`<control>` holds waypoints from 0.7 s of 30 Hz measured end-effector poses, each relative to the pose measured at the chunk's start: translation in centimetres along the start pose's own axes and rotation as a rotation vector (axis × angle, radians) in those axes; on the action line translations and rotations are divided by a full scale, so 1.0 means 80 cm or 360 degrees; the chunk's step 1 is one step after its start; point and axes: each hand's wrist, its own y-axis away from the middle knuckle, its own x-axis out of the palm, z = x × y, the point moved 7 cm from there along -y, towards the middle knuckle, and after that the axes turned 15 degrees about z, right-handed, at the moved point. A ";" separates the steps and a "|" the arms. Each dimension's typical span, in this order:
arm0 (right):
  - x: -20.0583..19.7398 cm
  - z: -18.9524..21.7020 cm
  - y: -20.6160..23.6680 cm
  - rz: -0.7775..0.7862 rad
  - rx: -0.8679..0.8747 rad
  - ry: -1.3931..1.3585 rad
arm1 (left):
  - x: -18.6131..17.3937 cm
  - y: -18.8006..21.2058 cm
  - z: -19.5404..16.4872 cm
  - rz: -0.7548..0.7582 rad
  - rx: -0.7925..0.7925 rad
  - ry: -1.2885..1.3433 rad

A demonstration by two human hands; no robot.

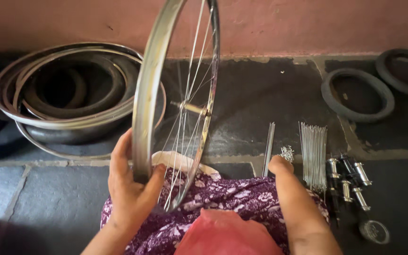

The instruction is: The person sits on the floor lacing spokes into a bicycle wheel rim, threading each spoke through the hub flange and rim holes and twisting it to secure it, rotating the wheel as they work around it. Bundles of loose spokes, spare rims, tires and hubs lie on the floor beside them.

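My left hand (pixel 129 186) grips the bottom of a silver bicycle wheel rim (pixel 143 104), held upright and edge-on above my lap. Thin spokes (pixel 190 94) run from the rim to a metal hub (pixel 192 107) at its middle. My right hand (pixel 282 167) reaches down to the right, its fingers hidden, at a small pile of shiny spoke nipples (pixel 287 152) on the stone floor. A purple flowered cloth (pixel 232 196) covers my lap, with a pink cloth (pixel 225 233) over it.
Loose spokes lie in two bundles (pixel 313 151) (pixel 269 146) on the floor. Several metal hubs (pixel 350 182) and a small round lid (pixel 374 231) lie at the right. Stacked rims and tyres (pixel 67 99) sit at the left, two tyres (pixel 357 94) by the pink wall.
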 end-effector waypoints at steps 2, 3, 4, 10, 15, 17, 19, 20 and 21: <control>0.004 0.008 0.001 0.0029 0.0041 0.0000 | -0.004 -0.025 -0.001 0.0135 -0.0314 0.0004; 0.004 0.011 0.001 0.0045 0.0061 0.0001 | -0.006 -0.030 -0.012 0.0157 -0.0253 0.0091; 0.001 0.014 -0.001 0.0052 0.0062 -0.0006 | -0.006 -0.031 -0.021 0.0181 -0.0190 0.0179; 0.000 0.010 -0.024 0.0034 0.0125 -0.0244 | -0.009 -0.024 -0.008 0.0179 0.0001 0.0439; 0.009 0.000 -0.035 0.0033 0.0066 -0.0194 | -0.005 -0.007 0.014 0.0197 0.0077 0.0604; 0.002 0.002 -0.037 -0.0040 0.0089 -0.0233 | -0.004 -0.001 0.016 0.0219 0.0108 0.0683; -0.008 0.006 -0.030 -0.0186 0.0041 -0.0301 | -0.005 0.005 0.020 0.0242 0.0045 0.0628; -0.017 0.009 -0.023 -0.0299 -0.0019 -0.0351 | -0.006 0.007 0.022 0.0248 0.0018 0.0600; -0.027 0.014 -0.016 -0.0415 -0.0085 -0.0400 | -0.005 0.010 0.023 0.0264 0.0022 0.0682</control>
